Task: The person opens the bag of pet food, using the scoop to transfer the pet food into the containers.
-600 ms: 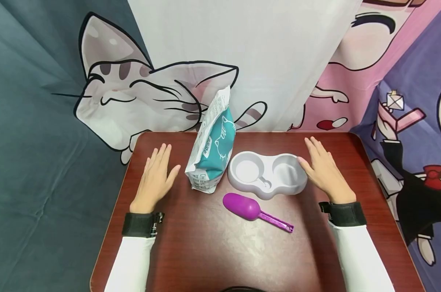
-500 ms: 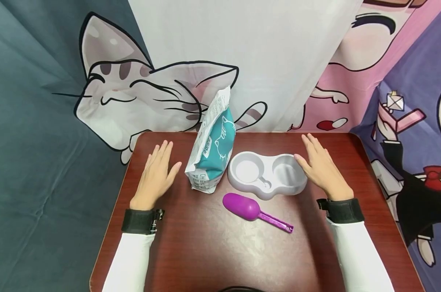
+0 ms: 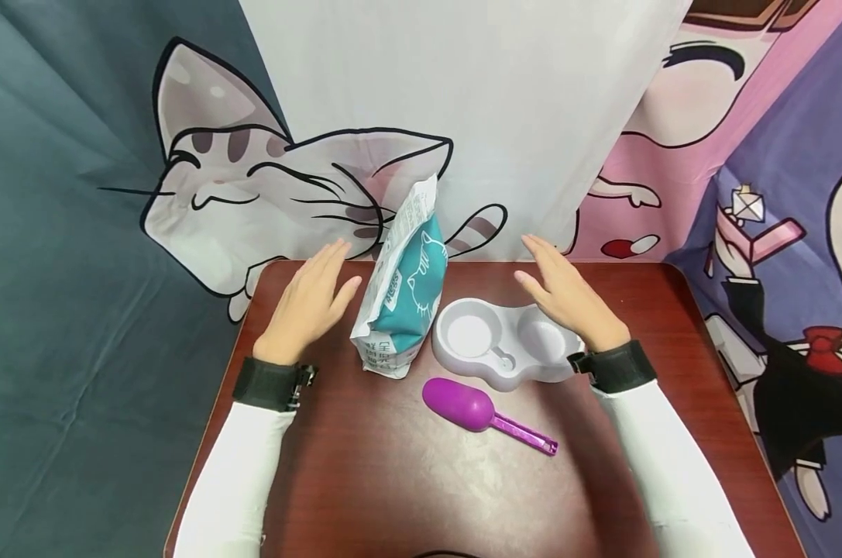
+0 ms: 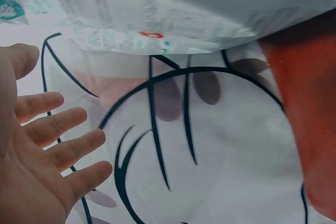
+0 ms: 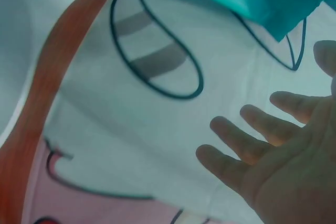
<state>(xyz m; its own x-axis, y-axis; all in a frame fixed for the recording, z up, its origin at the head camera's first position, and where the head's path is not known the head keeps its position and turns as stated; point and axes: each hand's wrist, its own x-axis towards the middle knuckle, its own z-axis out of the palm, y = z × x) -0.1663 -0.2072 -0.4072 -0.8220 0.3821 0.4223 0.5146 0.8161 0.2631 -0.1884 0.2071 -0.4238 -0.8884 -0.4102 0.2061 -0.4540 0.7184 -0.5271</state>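
Note:
A teal and white bag point(image 3: 412, 291) with a cat drawing and printed text stands upright near the back of the table. My left hand point(image 3: 307, 302) is just left of it, fingers stretched and thumb apart, holding nothing. In the left wrist view the bag's white side point(image 4: 131, 14) passes above the spread fingers point(image 4: 79, 153). My right hand point(image 3: 567, 291) hovers over the right part of a grey double bowl point(image 3: 507, 341), covering some of its rim. Straight, empty fingers point(image 5: 226, 166) show in the right wrist view, with the bag's teal front point(image 5: 278, 3) beyond.
In front of the bag and double bowl lies a purple scoop point(image 3: 465, 404), its handle pointing right and toward me. The brown table point(image 3: 365, 480) ends at a patterned cloth backdrop point(image 3: 490, 108). A dark curved edge point(image 3: 445, 553) peeks in at the bottom.
Both hands have risen and moved inward: the left hand nearer the bag, the right hand leftward over the double bowl. The view has tipped slightly; bag, bowl and scoop stay put.

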